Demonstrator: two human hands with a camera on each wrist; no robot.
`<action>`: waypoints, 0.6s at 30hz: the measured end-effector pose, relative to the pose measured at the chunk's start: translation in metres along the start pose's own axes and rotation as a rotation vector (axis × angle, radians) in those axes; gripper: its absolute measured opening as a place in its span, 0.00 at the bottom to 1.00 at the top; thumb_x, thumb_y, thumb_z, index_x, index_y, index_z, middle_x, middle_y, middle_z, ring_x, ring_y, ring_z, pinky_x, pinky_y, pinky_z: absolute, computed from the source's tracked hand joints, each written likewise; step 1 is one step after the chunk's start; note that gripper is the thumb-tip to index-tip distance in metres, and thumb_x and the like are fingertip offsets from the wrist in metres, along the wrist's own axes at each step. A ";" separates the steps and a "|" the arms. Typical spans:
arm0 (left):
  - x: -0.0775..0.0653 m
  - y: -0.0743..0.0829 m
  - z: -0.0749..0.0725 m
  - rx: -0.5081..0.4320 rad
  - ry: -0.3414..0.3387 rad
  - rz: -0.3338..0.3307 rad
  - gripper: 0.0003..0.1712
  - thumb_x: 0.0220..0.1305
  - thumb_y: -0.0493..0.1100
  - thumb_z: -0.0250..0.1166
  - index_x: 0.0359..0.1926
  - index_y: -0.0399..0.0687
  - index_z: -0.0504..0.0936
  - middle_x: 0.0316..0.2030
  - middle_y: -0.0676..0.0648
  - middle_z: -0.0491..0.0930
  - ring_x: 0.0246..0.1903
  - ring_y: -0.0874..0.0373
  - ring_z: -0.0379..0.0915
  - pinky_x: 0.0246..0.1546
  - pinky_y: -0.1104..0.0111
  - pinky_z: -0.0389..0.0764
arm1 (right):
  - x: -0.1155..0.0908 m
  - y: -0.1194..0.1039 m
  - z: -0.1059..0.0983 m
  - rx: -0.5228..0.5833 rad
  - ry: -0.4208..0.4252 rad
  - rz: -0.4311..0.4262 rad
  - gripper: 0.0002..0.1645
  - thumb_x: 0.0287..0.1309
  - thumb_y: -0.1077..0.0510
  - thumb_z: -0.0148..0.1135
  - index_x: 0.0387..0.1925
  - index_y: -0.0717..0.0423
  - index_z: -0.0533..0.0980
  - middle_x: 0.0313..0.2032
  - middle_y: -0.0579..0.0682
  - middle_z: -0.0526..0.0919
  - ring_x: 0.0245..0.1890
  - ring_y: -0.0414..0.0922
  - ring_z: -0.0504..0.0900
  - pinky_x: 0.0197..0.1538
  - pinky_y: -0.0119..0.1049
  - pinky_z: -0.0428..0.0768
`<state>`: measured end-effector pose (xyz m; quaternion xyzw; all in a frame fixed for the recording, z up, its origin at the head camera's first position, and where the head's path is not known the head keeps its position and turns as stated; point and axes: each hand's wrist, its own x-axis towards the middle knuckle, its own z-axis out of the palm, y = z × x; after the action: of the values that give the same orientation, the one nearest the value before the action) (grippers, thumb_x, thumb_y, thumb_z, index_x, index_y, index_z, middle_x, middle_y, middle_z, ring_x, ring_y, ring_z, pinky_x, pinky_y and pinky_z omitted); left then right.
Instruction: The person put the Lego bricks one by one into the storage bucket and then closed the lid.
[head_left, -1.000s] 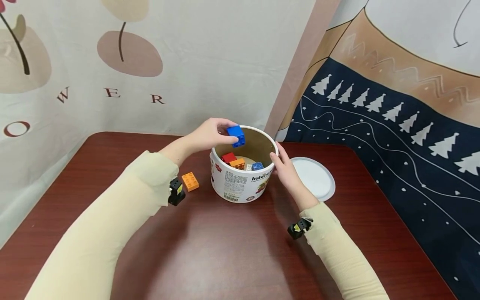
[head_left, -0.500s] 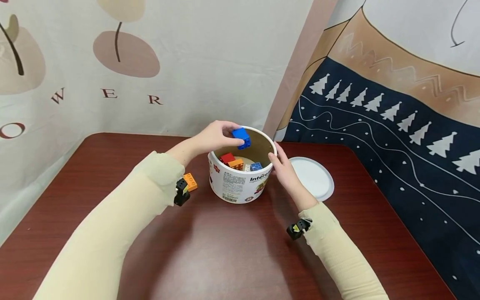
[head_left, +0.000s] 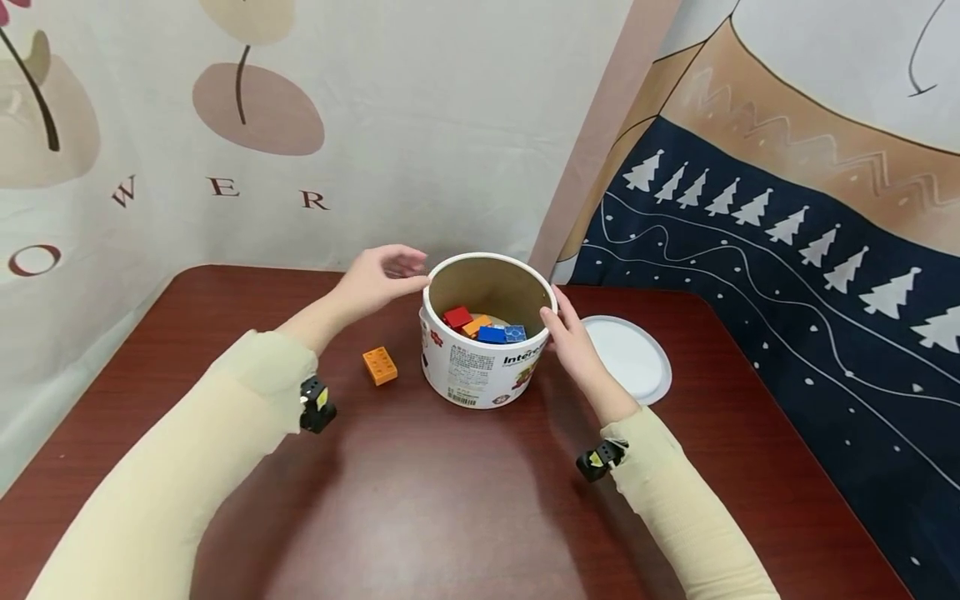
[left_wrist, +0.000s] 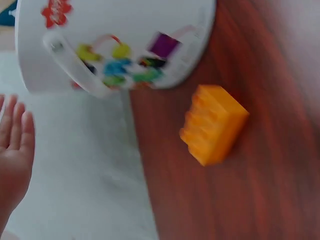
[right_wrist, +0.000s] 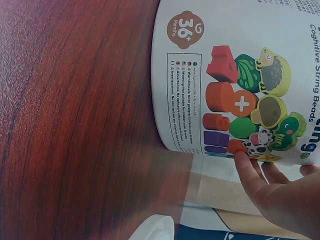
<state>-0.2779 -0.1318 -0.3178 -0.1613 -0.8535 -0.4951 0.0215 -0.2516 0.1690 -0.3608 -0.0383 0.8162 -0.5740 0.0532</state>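
Observation:
My left hand [head_left: 372,282] is just outside the left rim of a white paper bucket [head_left: 480,379], with its fingers loosely extended and nothing in them. In the left wrist view, that hand's fingers [left_wrist: 17,127] look straight. My right hand [head_left: 573,342] holds the bucket's right side near the rim; the right wrist view shows its fingers [right_wrist: 250,175] against the printed wall. Inside lie a blue brick [head_left: 492,335], another blue brick [head_left: 515,333], a red brick [head_left: 457,317] and an orange brick [head_left: 477,325], partly hidden by the rim. A loose orange building brick [head_left: 380,365] lies left of the bucket.
A white round lid [head_left: 628,358] lies on the brown wooden table [head_left: 450,500], right of the bucket. Behind the table hang a pale printed cloth [head_left: 420,150] and, at the right, a dark cloth with white trees [head_left: 750,275].
The blue brick that my left hand held over the bucket now lies inside it. The emptied left hand has moved left, out past the rim. The right hand stays on the bucket.

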 end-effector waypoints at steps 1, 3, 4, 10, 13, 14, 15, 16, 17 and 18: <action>-0.004 -0.006 -0.004 0.003 0.015 -0.009 0.25 0.58 0.46 0.65 0.55 0.40 0.75 0.49 0.37 0.79 0.49 0.49 0.74 0.51 0.61 0.74 | 0.000 -0.001 0.000 -0.002 0.000 -0.002 0.34 0.71 0.48 0.41 0.73 0.41 0.44 0.66 0.62 0.60 0.61 0.62 0.67 0.61 0.55 0.70; -0.012 -0.018 -0.012 0.011 0.029 -0.032 0.25 0.59 0.46 0.65 0.55 0.40 0.75 0.50 0.37 0.78 0.49 0.49 0.73 0.50 0.63 0.73 | 0.000 -0.002 0.000 0.002 0.001 -0.008 0.34 0.71 0.48 0.41 0.73 0.41 0.45 0.67 0.62 0.59 0.61 0.63 0.67 0.61 0.56 0.69; -0.016 -0.025 -0.014 0.017 0.028 -0.044 0.25 0.59 0.46 0.65 0.56 0.40 0.75 0.50 0.37 0.78 0.49 0.50 0.73 0.49 0.64 0.72 | 0.000 -0.002 0.000 0.003 0.001 -0.009 0.34 0.71 0.48 0.41 0.73 0.41 0.45 0.67 0.61 0.59 0.61 0.63 0.67 0.61 0.56 0.69; -0.039 -0.066 -0.012 0.056 -0.121 -0.083 0.27 0.58 0.39 0.64 0.59 0.35 0.71 0.53 0.32 0.75 0.51 0.44 0.73 0.53 0.57 0.74 | -0.003 0.001 -0.002 0.000 -0.008 -0.013 0.34 0.71 0.49 0.40 0.73 0.44 0.44 0.69 0.61 0.56 0.62 0.63 0.66 0.61 0.56 0.69; -0.048 -0.082 -0.004 0.083 -0.238 -0.082 0.30 0.56 0.34 0.63 0.60 0.31 0.69 0.56 0.31 0.73 0.54 0.39 0.70 0.56 0.51 0.72 | -0.004 0.001 -0.002 0.005 -0.006 -0.012 0.34 0.71 0.49 0.40 0.73 0.44 0.44 0.69 0.61 0.55 0.62 0.64 0.66 0.61 0.56 0.69; -0.050 -0.086 -0.001 0.095 -0.271 -0.078 0.30 0.54 0.32 0.62 0.60 0.30 0.68 0.57 0.31 0.72 0.55 0.38 0.69 0.57 0.50 0.71 | -0.004 0.001 -0.002 0.004 -0.006 -0.011 0.34 0.71 0.49 0.40 0.73 0.44 0.44 0.69 0.61 0.55 0.62 0.63 0.66 0.61 0.56 0.69; -0.052 -0.089 0.001 0.105 -0.297 -0.080 0.31 0.53 0.31 0.61 0.60 0.30 0.68 0.58 0.31 0.71 0.56 0.38 0.69 0.57 0.50 0.70 | -0.004 0.001 -0.001 0.001 -0.008 -0.013 0.34 0.71 0.49 0.40 0.73 0.43 0.43 0.69 0.61 0.55 0.62 0.63 0.65 0.61 0.56 0.69; -0.054 -0.092 0.003 0.113 -0.317 -0.084 0.31 0.51 0.31 0.61 0.60 0.31 0.69 0.58 0.32 0.71 0.57 0.38 0.68 0.57 0.50 0.70 | -0.003 0.001 -0.001 0.000 -0.007 -0.012 0.34 0.71 0.49 0.40 0.73 0.43 0.43 0.69 0.61 0.55 0.62 0.63 0.65 0.61 0.56 0.69; -0.056 -0.094 0.005 0.116 -0.330 -0.089 0.32 0.50 0.30 0.60 0.60 0.32 0.70 0.58 0.33 0.71 0.57 0.39 0.68 0.57 0.51 0.71 | -0.003 0.000 -0.001 0.000 -0.007 -0.012 0.34 0.71 0.48 0.40 0.73 0.43 0.43 0.69 0.61 0.55 0.62 0.63 0.66 0.61 0.56 0.69; -0.057 -0.095 0.006 0.125 -0.336 -0.085 0.32 0.48 0.29 0.60 0.59 0.33 0.71 0.58 0.33 0.72 0.56 0.40 0.68 0.56 0.53 0.72 | -0.003 0.000 0.000 0.000 -0.007 -0.013 0.34 0.71 0.48 0.40 0.73 0.43 0.44 0.69 0.61 0.55 0.62 0.63 0.66 0.61 0.56 0.69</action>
<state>-0.2515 -0.1847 -0.4119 -0.2039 -0.8803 -0.4075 -0.1323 -0.2490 0.1694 -0.3608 -0.0457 0.8158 -0.5742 0.0520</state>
